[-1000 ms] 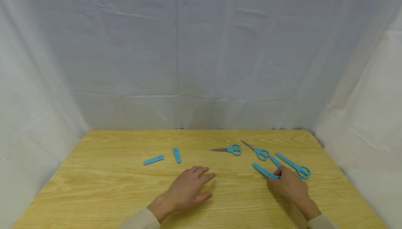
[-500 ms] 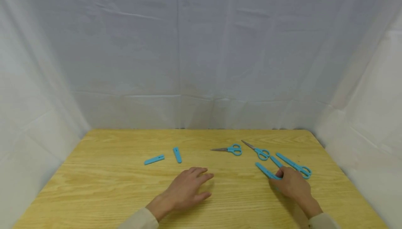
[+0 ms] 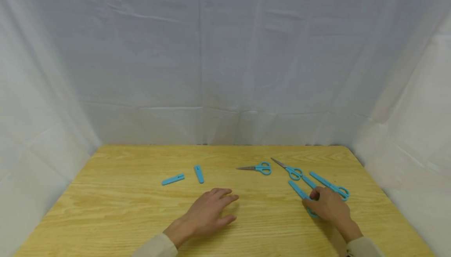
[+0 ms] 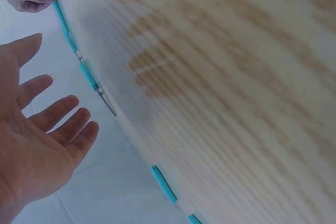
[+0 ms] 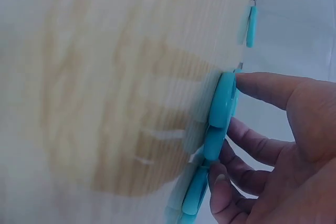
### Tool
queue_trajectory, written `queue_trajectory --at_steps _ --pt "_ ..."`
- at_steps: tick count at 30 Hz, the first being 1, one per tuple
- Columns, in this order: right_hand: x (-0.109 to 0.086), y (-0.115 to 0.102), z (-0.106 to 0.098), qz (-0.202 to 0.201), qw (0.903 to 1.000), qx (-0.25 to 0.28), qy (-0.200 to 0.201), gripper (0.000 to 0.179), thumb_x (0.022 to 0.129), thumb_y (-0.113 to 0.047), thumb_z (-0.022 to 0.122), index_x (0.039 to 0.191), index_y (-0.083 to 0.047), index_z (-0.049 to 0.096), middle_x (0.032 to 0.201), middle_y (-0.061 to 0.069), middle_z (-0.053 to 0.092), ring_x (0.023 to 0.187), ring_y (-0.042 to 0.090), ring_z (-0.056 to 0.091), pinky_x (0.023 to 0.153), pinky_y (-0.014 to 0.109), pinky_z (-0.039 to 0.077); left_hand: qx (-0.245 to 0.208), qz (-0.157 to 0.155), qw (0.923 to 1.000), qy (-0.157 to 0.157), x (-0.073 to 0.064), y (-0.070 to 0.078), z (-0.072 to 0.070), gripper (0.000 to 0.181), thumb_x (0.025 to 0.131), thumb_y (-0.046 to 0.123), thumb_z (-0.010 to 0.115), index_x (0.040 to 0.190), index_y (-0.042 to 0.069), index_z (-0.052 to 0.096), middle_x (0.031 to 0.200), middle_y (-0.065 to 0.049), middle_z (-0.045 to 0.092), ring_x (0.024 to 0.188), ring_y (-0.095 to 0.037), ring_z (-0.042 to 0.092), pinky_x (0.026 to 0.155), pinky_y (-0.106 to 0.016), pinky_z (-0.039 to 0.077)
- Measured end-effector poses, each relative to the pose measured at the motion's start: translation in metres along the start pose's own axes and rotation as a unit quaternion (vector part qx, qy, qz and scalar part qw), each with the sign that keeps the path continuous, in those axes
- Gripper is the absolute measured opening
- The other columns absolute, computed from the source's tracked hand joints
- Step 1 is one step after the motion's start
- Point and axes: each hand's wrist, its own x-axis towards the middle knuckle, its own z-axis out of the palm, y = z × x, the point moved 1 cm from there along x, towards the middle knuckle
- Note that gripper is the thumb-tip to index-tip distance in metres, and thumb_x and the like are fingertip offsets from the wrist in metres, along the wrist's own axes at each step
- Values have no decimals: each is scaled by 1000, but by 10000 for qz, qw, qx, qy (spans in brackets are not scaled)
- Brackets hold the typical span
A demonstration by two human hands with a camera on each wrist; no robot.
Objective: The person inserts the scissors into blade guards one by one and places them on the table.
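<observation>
White plastic-looking sheets (image 3: 225,61) rise behind and at both sides of the yellow wood-grain table (image 3: 105,210). The far edge runs straight along the back sheet, with rounded corners; the side edges slant outward toward the person. A broad stretch of wood grain lies between the 2 hands, and another spans from the left hand to the left edge; the right edge is much nearer the right hand.

The left hand (image 3: 209,212) is over the near middle of the table, palm down, fingers apart and loosely straight. The right hand (image 3: 329,208) pinches the light-blue handle of the nearest capped scissors (image 3: 298,190), thumb against its left side; the cap reaches out beyond the thumb, pointing far left.

Those blades are inside a slim light-blue plastic cap. Just right of them, partly under the fingers, is a second light-blue capped shape (image 3: 309,181), its near end hidden. Beyond it, nearly parallel, lie the rightmost light-blue capped scissors (image 3: 325,182), rings toward the person.

Farther back are 2 blue-handled scissors with bare metal blades: 1 pair (image 3: 287,169) slanting, 1 pair (image 3: 258,167) pointing left. The smallest things, 2 loose light-blue caps, 1 slanting (image 3: 173,179) and 1 more upright (image 3: 199,174), lie near each other beyond the left hand.
</observation>
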Motion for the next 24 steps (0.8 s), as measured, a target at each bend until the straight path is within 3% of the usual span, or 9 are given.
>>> queue_trajectory --at_steps 11,16,20,24 --pt "-4 6 -4 -316 9981 531 22 44 89 -41 67 104 0 62 97 5 64 91 27 60 76 47 50 48 -63 10000 56 -4 -3 -1 48 94 38 59 135 14 54 135 -11 51 123 -27 47 99 -47 41" --pt "-1 6 -6 -366 9941 1016 -31 47 92 -41 63 111 2 59 107 11 62 99 31 58 78 46 50 21 -206 9998 73 -8 -8 -3 48 94 39 59 135 14 54 135 -10 52 123 -27 48 99 -47 41" --pt "3 4 -7 -428 9888 1420 -140 51 94 -43 59 120 1 54 121 18 57 111 38 53 83 47 50 -369 -489 9980 132 -13 -15 -6 48 95 39 58 136 14 53 136 -8 51 124 -27 46 100 -48 40" --pt "8 1 -8 -655 9854 1571 -49 56 95 -44 57 126 2 51 128 23 53 117 42 49 86 51 48 -986 -865 9909 310 -18 -26 -11 46 96 39 57 135 14 53 134 -1 51 125 -24 46 99 -47 41"
